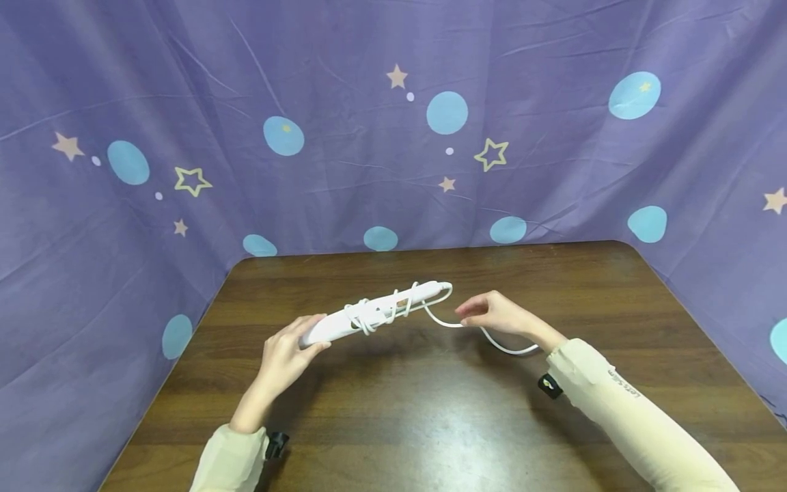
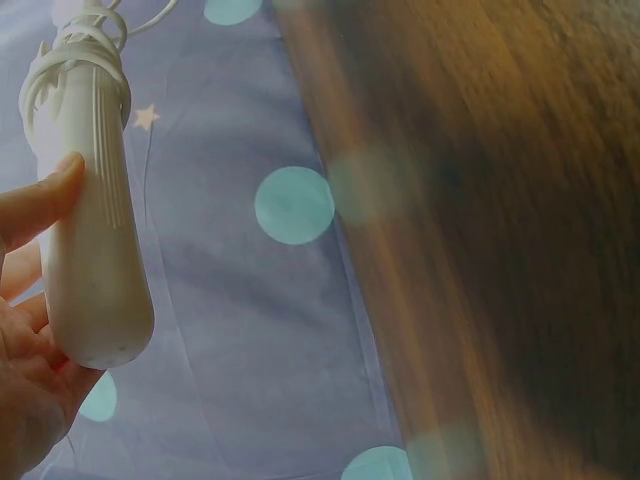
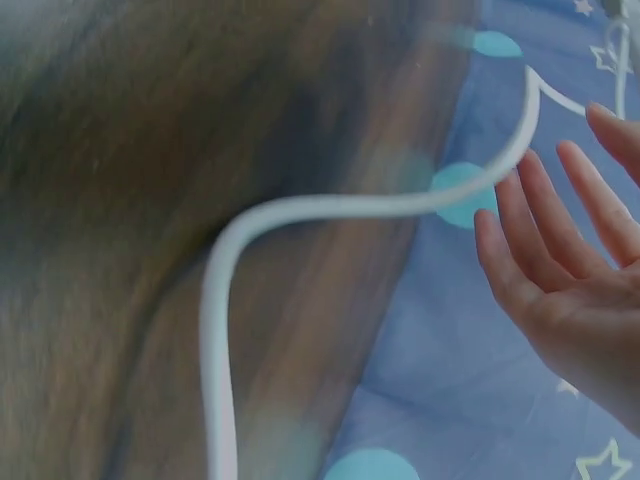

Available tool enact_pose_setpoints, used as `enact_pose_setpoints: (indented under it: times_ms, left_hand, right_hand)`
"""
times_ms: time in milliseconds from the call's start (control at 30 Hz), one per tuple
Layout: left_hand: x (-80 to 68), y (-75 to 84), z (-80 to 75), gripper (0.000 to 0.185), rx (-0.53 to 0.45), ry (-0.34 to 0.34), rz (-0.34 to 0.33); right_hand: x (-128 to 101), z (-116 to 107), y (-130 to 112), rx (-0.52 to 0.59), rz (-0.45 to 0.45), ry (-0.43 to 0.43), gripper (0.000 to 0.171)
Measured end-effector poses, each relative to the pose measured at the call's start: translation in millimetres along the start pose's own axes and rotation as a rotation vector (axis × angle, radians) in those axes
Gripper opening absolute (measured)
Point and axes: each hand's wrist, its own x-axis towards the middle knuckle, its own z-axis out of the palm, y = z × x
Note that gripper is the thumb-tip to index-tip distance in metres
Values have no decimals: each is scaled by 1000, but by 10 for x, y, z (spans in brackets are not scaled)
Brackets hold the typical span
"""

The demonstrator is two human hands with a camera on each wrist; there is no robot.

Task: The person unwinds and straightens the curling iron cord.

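Item: white power strip (image 1: 378, 312) — long, slim body held clear of the table (image 1: 430, 410), lying slantwise just left of the frame's centre in the head view, its far end higher and to the right. Several turns of white cord (image 1: 492, 338) are wound round its middle; the loose length leaves the far end, curves down toward the centre right of the frame and runs on beneath the right wrist.

Left hand (image 1: 285, 355): lower left of centre, grips the near end of the strip. In the left wrist view the rounded end sits against the palm at the left edge of the frame, thumb laid along the ribbed side, fingers curled behind.

Right hand (image 1: 501, 314): right of centre, at the loose cord. In the right wrist view the fingers (image 3: 545, 225) are straight and spread at the right edge of the frame, with the cord passing across their tips; whether it is pinched cannot be told.

Surroundings: dark brown wooden table; purple cloth (image 1: 393, 123) printed with stars and pale blue dots — hung behind and on both sides; cream sleeves on both arms
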Motion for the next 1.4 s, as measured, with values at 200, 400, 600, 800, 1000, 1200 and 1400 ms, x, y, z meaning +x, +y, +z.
enact_pose_setpoints:
  times_ms: [200, 400, 600, 800, 1000, 1200, 1400]
  left_hand:
    - [2, 17, 4, 47, -4, 1, 5]
    - [12, 29, 9, 47, -10, 6, 14]
    - [16, 47, 7, 48, -15, 8, 16]
    - [11, 48, 9, 47, -19, 7, 25]
    - [9, 56, 7, 48, -31, 3, 42]
    - [11, 56, -2, 47, -29, -20, 47]
    - [0, 54, 2, 46, -18, -48, 41]
  right_hand:
    - [81, 129, 23, 45, 34, -1, 32]
    - [129, 213, 22, 56, 37, 7, 31]
    - [158, 271, 15, 50, 16, 14, 24]
    - [166, 284, 11, 91, 16, 28, 22]
    - [161, 241, 31, 74, 28, 148, 19]
    - [141, 142, 43, 94, 64, 284, 18]
    - [102, 5, 39, 213, 68, 334, 25]
